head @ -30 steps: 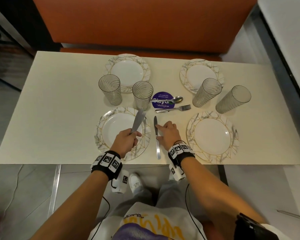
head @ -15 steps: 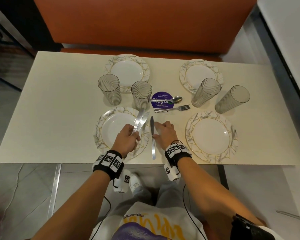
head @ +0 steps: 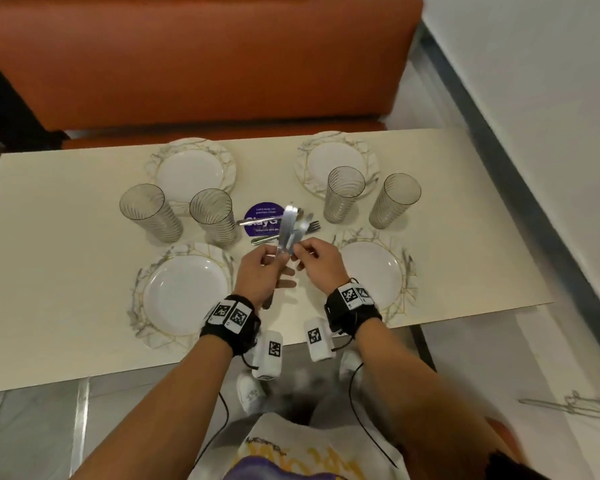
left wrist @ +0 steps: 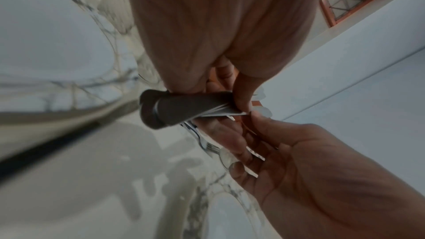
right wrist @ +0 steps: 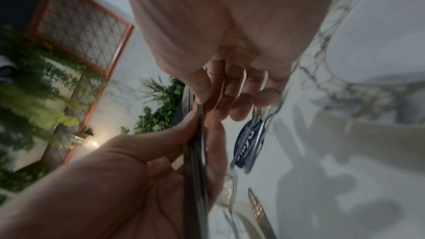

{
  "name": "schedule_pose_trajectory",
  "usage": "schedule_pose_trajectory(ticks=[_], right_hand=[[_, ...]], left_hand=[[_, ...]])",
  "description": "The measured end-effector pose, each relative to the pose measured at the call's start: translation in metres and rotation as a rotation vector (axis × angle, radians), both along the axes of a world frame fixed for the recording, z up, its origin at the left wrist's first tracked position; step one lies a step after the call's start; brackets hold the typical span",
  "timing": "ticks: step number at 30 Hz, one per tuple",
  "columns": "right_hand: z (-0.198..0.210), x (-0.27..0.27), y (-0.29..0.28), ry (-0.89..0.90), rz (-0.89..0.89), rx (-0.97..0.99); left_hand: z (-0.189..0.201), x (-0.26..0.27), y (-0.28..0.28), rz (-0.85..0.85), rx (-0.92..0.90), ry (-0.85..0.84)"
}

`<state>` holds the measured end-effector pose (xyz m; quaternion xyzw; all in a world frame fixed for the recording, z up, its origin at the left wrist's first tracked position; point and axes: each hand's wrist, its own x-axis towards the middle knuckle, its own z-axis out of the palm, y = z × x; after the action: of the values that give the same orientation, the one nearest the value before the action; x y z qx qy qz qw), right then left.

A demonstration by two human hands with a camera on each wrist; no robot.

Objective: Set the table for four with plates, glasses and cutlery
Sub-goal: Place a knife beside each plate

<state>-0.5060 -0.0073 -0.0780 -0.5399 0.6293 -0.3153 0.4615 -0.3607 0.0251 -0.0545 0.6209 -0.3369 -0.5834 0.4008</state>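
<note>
My left hand (head: pixel 269 263) grips a bundle of table knives (head: pixel 287 226) by their handles (left wrist: pixel 177 110), blades pointing up over the table's middle. My right hand (head: pixel 302 255) pinches one knife (right wrist: pixel 199 114) of that bundle between thumb and forefinger, right next to the left hand. Four marble-rimmed plates lie on the cream table (head: pixel 66 258): near left (head: pixel 184 292), near right (head: pixel 373 271), far left (head: pixel 189 174), far right (head: pixel 333 157). Four ribbed glasses stand between them, two left (head: pixel 149 213) (head: pixel 213 218) and two right (head: pixel 343 194) (head: pixel 394 199). A fork (head: pixel 313 226) and a spoon handle (head: pixel 245 222) lie behind the blades.
A round purple sticker (head: pixel 258 221) marks the table's middle, under the spoon. An orange bench (head: pixel 201 64) runs along the far side and a white wall (head: pixel 534 98) stands to the right. The table's near edge is just below my wrists.
My right hand let go of the knife it laid right of the near left plate and rose to the bundle. Both hands shifted toward the table's middle; my head turned right.
</note>
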Motion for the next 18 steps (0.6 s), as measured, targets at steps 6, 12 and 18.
schedule_pose_trajectory(ticks=[6, 12, 18], right_hand=[[0.005, -0.103, -0.011, -0.055, -0.146, -0.036], [-0.002, -0.234, -0.019, -0.033, -0.391, -0.001], [-0.044, -0.31, -0.037, 0.181, -0.351, 0.124]], left_hand=[[-0.001, -0.091, -0.019, -0.083, 0.033, 0.046], [-0.007, -0.18, -0.024, -0.124, 0.079, -0.03], [-0.028, -0.215, -0.03, -0.031, 0.24, -0.021]])
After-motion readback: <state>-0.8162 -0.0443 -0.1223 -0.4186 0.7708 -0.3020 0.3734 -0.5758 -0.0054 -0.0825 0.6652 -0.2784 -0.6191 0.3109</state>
